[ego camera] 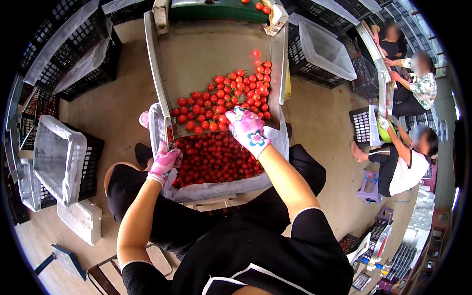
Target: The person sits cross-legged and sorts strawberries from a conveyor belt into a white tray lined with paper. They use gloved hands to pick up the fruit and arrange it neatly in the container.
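Loose cherry tomatoes (217, 101), red with some green stems, lie spread on a sloping metal chute (191, 59). My right hand (247, 127), in a pink and white flowered glove, rests over the lower edge of this pile with its fingertips among the tomatoes. Whether it grips any is hidden. Below the chute's lip stands a crate with a white liner (221, 188), filled with more cherry tomatoes (217, 158). My left hand (164, 162), gloved alike, has its fingers curled at the lower end of the chute's left side wall (156, 70), beside the liner; its grip is unclear.
A green conveyor roller (217, 11) crosses the chute's top. Black lined crates stand left (66, 158) and right (320, 51). A white foam box (79, 221) sits at lower left. Several people work along another chute (381, 73) at right, near a purple stool (368, 186).
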Motion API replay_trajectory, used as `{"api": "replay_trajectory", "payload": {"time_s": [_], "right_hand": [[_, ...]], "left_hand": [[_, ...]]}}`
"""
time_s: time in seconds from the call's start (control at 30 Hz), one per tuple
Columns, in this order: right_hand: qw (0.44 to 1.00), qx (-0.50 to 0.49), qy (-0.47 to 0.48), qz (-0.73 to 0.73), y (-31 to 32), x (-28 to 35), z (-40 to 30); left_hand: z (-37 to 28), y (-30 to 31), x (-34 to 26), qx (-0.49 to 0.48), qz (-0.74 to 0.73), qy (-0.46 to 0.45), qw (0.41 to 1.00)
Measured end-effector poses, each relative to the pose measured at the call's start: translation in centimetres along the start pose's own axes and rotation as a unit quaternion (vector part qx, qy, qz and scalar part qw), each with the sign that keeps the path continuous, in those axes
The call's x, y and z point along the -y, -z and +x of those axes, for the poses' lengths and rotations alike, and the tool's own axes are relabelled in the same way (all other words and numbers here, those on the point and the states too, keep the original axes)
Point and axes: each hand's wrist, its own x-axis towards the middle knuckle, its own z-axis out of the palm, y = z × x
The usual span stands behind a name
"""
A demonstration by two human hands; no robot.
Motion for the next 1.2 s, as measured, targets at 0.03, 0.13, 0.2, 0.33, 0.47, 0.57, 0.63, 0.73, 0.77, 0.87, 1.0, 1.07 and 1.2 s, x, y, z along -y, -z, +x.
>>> {"api": "replay_trajectory", "payload": {"time_s": [0.03, 0.13, 0.2, 0.33, 0.47, 0.57, 0.63, 0.73, 0.77, 0.87, 1.0, 1.07, 1.2], "right_hand": [[1.0, 0.0, 0.002, -0.005, 0.0, 0.2, 0.3], [0.978, -0.005, -0.048, 0.204, -0.4, -1.4, -0.3], [0.907, -0.043, -0.133, 0.397, 1.3, -0.7, -0.8], [0.456, 0.021, -0.293, 0.84, 2.3, -2.4, -1.1], [0.562, 0.05, -0.252, 0.786, 2.0, -2.0, -0.6], [0.697, 0.028, -0.149, 0.701, 0.6, -0.8, 0.4], [0.944, -0.016, -0.144, 0.298, 1.8, 1.6, 1.6], [0.983, -0.01, -0.101, 0.156, 0.8, 3.5, 2.7], [0.984, 0.004, -0.103, 0.142, -0.1, 3.5, 2.7], [0.989, 0.039, -0.038, 0.137, -1.0, 4.6, 1.8], [0.972, 0.052, -0.027, 0.226, 0.1, 3.9, 1.0], [0.964, -0.017, -0.056, 0.259, 1.8, 2.0, 1.4], [0.976, -0.031, -0.179, 0.117, 3.5, -1.6, 2.8]], "left_hand": [[0.1, 0.2, 0.1, 0.003, 0.005, -0.001, 1.0], [0.0, 0.0, -0.2, 0.006, 0.001, 0.019, 1.0], [0.4, -0.1, 0.0, 0.006, -0.021, 0.025, 0.999], [-0.2, -0.6, -0.6, -0.017, 0.03, 0.009, 0.999], [0.0, -0.1, -0.2, -0.006, -0.004, 0.013, 1.0], [0.1, -0.5, -0.2, -0.011, 0.019, 0.009, 1.0], [0.0, -0.1, 0.0, -0.026, 0.04, 0.002, 0.999], [0.6, 0.9, 0.9, -0.028, 0.012, 0.011, 0.999], [0.9, 0.9, 1.0, -0.019, -0.024, 0.03, 0.999], [1.5, 1.8, 1.5, 0.024, -0.077, 0.062, 0.995], [0.4, 0.9, 0.7, 0.01, 0.0, 0.008, 1.0], [-0.3, -0.1, 0.0, -0.012, 0.043, -0.003, 0.999], [0.3, 0.3, -0.1, 0.007, 0.017, 0.026, 1.0]]}}
